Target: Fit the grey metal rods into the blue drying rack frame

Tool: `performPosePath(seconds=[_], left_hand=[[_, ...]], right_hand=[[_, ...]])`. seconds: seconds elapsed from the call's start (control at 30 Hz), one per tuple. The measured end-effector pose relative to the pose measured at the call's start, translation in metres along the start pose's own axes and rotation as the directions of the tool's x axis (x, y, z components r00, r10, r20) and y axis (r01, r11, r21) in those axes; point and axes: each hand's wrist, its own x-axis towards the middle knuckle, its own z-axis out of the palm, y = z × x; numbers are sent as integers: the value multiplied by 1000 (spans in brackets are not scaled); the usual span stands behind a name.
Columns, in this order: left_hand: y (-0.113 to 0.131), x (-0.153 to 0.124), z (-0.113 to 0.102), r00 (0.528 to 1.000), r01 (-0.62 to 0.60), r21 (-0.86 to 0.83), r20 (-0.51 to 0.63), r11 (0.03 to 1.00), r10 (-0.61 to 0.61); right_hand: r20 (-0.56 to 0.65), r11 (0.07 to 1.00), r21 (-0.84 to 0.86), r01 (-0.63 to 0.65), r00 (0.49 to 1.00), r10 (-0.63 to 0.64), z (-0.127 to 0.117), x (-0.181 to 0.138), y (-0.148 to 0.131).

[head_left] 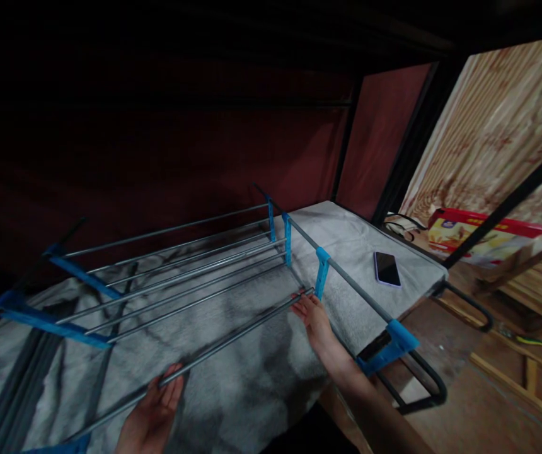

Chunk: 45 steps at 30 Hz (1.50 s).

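A grey metal rod point(233, 338) runs slantwise across the near side of a rack frame with blue plastic brackets. My left hand point(155, 403) has its fingers around the rod toward its lower left part. At the upper right end, my right hand point(311, 315) pinches the rod beside a blue bracket point(322, 271); whether the tip sits inside the bracket I cannot tell. Several parallel rods point(181, 277) span the frame behind. Another blue bracket point(389, 347) hangs from the long side tube point(360, 290) at the right.
The frame lies on a grey blanket point(346, 236) over a bed. A phone point(387, 269) rests on it at the right. Loose dark tubes point(20, 384) lie at the left. Beyond the bed's edge are a red and yellow box point(483, 236) and wooden pieces point(529, 375) on the floor.
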Motion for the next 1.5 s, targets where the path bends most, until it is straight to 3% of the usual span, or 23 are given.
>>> performPosePath(seconds=[0.13,0.3,0.63,0.9,1.07,1.27,1.33,1.4,1.5], left_hand=[[1,-15,22,994,7,38,-111,999,-3],[3,-28,47,997,-4,21,-74,1000,5],[-12,-47,58,996,37,-49,-76,998,-40],[-17,-50,54,995,39,-102,-92,994,-49],[-24,-50,44,994,41,-120,-93,992,-53],[-36,-49,25,992,116,67,-65,991,-112],[-36,-55,23,997,63,175,-61,983,-53],[-30,-70,24,996,-85,252,9,964,86],[-11,-110,23,953,-289,206,152,935,261]], right_hand=[[46,1000,5,13,999,-13,10,7,-4],[68,1000,9,-7,998,7,25,17,-7],[-48,997,-41,-62,997,60,31,35,-19],[-20,979,-88,-183,983,182,28,34,9],[-7,963,-133,-236,971,238,14,34,31],[-26,972,-143,-187,982,185,-12,44,51],[-15,973,-149,-177,984,177,-17,46,54],[-12,972,-158,-172,985,173,-19,48,56],[-34,972,-162,-172,985,169,-15,48,57]])
